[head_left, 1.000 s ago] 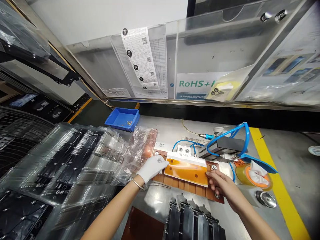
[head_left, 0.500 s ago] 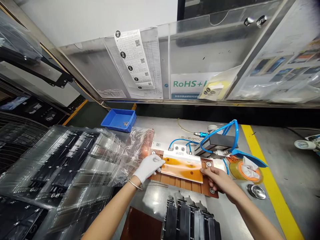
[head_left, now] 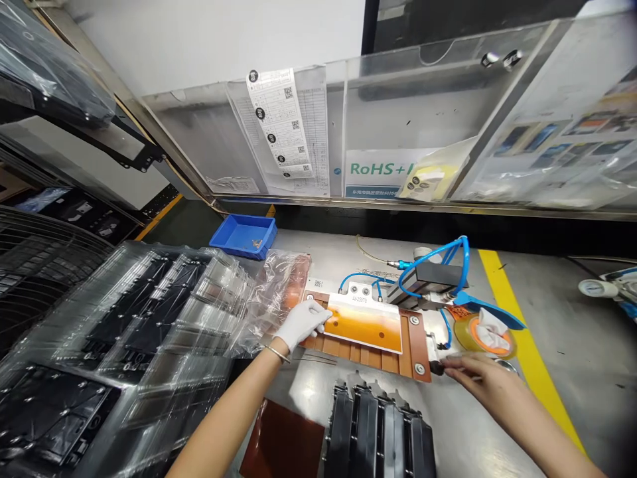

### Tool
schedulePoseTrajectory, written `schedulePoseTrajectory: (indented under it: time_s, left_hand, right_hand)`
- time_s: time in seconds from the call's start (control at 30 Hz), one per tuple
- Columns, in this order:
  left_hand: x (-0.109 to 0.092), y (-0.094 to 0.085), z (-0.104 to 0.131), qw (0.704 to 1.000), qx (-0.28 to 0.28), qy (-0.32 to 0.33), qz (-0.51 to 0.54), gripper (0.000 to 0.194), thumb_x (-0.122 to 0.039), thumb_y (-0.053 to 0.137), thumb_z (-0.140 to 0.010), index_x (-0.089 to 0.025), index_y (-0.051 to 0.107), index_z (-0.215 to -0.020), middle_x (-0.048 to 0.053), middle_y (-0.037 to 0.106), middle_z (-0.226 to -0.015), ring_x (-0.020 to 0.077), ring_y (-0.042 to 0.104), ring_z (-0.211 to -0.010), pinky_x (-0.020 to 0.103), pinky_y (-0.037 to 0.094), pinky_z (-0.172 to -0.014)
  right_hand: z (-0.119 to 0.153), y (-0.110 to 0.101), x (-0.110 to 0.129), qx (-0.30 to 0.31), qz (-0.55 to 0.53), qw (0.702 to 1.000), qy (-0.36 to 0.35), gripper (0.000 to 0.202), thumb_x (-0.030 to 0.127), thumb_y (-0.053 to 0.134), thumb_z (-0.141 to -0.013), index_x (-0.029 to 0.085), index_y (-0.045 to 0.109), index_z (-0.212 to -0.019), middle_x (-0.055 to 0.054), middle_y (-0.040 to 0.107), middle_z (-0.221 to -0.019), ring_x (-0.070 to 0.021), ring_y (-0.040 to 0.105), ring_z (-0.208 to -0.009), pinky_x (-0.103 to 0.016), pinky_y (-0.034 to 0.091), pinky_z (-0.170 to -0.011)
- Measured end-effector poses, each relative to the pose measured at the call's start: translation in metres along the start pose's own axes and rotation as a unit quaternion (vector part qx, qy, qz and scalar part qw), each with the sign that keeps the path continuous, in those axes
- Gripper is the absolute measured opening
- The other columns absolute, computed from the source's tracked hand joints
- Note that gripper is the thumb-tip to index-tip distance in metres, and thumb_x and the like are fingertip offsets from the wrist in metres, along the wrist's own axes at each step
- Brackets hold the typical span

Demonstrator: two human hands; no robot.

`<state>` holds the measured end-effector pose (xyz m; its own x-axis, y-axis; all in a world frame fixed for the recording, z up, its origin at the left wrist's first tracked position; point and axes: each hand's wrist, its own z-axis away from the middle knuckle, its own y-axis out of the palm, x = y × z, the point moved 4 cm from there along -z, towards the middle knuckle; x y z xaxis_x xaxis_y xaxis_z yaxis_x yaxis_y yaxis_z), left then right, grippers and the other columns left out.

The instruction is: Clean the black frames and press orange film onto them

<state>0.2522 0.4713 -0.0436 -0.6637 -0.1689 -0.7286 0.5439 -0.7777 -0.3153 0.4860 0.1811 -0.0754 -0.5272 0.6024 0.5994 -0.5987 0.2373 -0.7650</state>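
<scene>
- Centrally, the brown slotted fixture plate [head_left: 371,350] lay flat on the grey metal surface [head_left: 572,312], with a glossy orange rectangular sheet [head_left: 365,324] resting on top of it under a white bar.
- The left hand [head_left: 302,323], in a white glove, lay on the left end of the plate, its fingers loosely extended and touching the left edge of the orange sheet, pinching nothing that could be made out.
- The right hand [head_left: 475,372], bare, was off the plate, just beside its lower right corner; its fingers reached toward a small dark knob there (motion blur hid whether they gripped it, so I cannot tell).
- Blue air hoses [head_left: 438,262] looped from a dark metal block [head_left: 428,277] behind the plate.
- A yellow tape roll [head_left: 485,334] with a white scrap on it sat to the right of the plate, near the right hand.
- A row of black plastic parts [head_left: 381,431] stood at the near edge, below the plate.
- Clear plastic trays holding dark parts [head_left: 134,332] spread out to the left, and a small blue bin [head_left: 243,236] sat behind them.
</scene>
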Motion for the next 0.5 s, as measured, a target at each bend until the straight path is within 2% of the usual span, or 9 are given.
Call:
schedulePoseTrajectory:
  time_s: [0.1, 0.2, 0.27, 0.33, 0.37, 0.43, 0.47, 0.5]
  left_hand:
    - [0.001, -0.003, 0.0, 0.999, -0.008, 0.012, -0.036, 0.032, -0.045, 0.066, -0.077, -0.02, 0.05, -0.068, -0.006, 0.055, -0.048, 0.0082, 0.042, -0.042, 0.021, 0.029, -0.042]
    - [0.003, -0.016, 0.01, 0.995, -0.055, 0.029, -0.074, 0.037, -0.051, 0.063, -0.077, -0.022, 0.043, -0.065, -0.008, 0.047, -0.046, 0.0097, 0.04, -0.043, 0.023, 0.031, -0.046]
    - [0.008, -0.026, 0.031, 0.989, -0.105, 0.044, -0.097, 0.037, -0.052, 0.057, -0.081, -0.023, 0.04, -0.066, -0.007, 0.048, -0.052, 0.0113, 0.046, -0.05, 0.025, 0.037, -0.055]
    - [0.021, -0.025, 0.063, 0.982, -0.134, 0.055, -0.122, 0.036, -0.053, 0.052, -0.084, -0.022, 0.043, -0.068, -0.005, 0.053, -0.062, 0.0132, 0.052, -0.061, 0.027, 0.041, -0.065]
    - [0.03, -0.02, 0.082, 0.98, -0.133, 0.057, -0.136, 0.034, -0.054, 0.053, -0.084, -0.022, 0.047, -0.07, -0.004, 0.056, -0.066, 0.0145, 0.055, -0.066, 0.028, 0.041, -0.069]
    - [0.054, 0.003, 0.12, 0.983, -0.087, 0.043, -0.159, 0.026, -0.049, 0.059, -0.079, -0.023, 0.058, -0.075, -0.003, 0.062, -0.068, 0.0168, 0.059, -0.068, 0.029, 0.043, -0.069]
    - [0.068, 0.017, 0.138, 0.984, -0.062, 0.031, -0.165, 0.022, -0.043, 0.065, -0.074, -0.025, 0.065, -0.086, -0.002, 0.066, -0.073, 0.0183, 0.062, -0.07, 0.029, 0.045, -0.067]
    - [0.08, 0.032, 0.153, 0.984, -0.037, 0.024, -0.174, 0.037, -0.035, 0.067, -0.069, -0.03, 0.066, -0.106, -0.002, 0.071, -0.088, 0.0197, 0.066, -0.078, 0.029, 0.047, -0.073]
  right_hand:
    - [-0.001, 0.001, 0.007, -0.037, 0.003, 0.999, 0.006, 0.036, 0.056, 0.053, -0.08, 0.029, 0.073, -0.092, -0.005, 0.075, -0.094, -0.0258, 0.071, -0.075, -0.036, 0.056, -0.066]
    - [0.013, -0.007, 0.016, -0.068, 0.001, 0.998, 0.008, 0.045, 0.06, 0.052, -0.081, 0.028, 0.069, -0.107, -0.006, 0.074, -0.096, -0.0257, 0.072, -0.079, -0.036, 0.057, -0.066]
    - [0.034, -0.013, 0.017, -0.087, -0.008, 0.996, 0.022, 0.053, 0.067, 0.05, -0.081, 0.028, 0.067, -0.114, -0.007, 0.074, -0.101, -0.0264, 0.072, -0.084, -0.037, 0.058, -0.069]
    - [0.062, -0.016, 0.01, -0.098, -0.021, 0.993, 0.059, 0.059, 0.072, 0.049, -0.078, 0.03, 0.068, -0.113, -0.007, 0.074, -0.106, -0.027, 0.072, -0.086, -0.037, 0.06, -0.068]
    - [0.077, -0.015, 0.005, -0.097, -0.029, 0.992, 0.079, 0.059, 0.074, 0.049, -0.077, 0.031, 0.07, -0.112, -0.006, 0.074, -0.109, -0.0274, 0.073, -0.087, -0.036, 0.06, -0.067]
    - [0.104, -0.008, -0.004, -0.082, -0.05, 0.99, 0.101, 0.057, 0.075, 0.05, -0.075, 0.032, 0.072, -0.106, -0.005, 0.074, -0.112, -0.0276, 0.072, -0.094, -0.034, 0.061, -0.067]
    - [0.116, -0.002, -0.008, -0.069, -0.062, 0.99, 0.105, 0.055, 0.073, 0.051, -0.076, 0.032, 0.074, -0.104, -0.005, 0.075, -0.112, -0.0273, 0.072, -0.097, -0.031, 0.061, -0.068]
    - [0.126, 0.004, -0.009, -0.054, -0.075, 0.99, 0.105, 0.053, 0.072, 0.052, -0.076, 0.032, 0.074, -0.102, -0.004, 0.075, -0.112, -0.0267, 0.071, -0.1, -0.029, 0.061, -0.07]
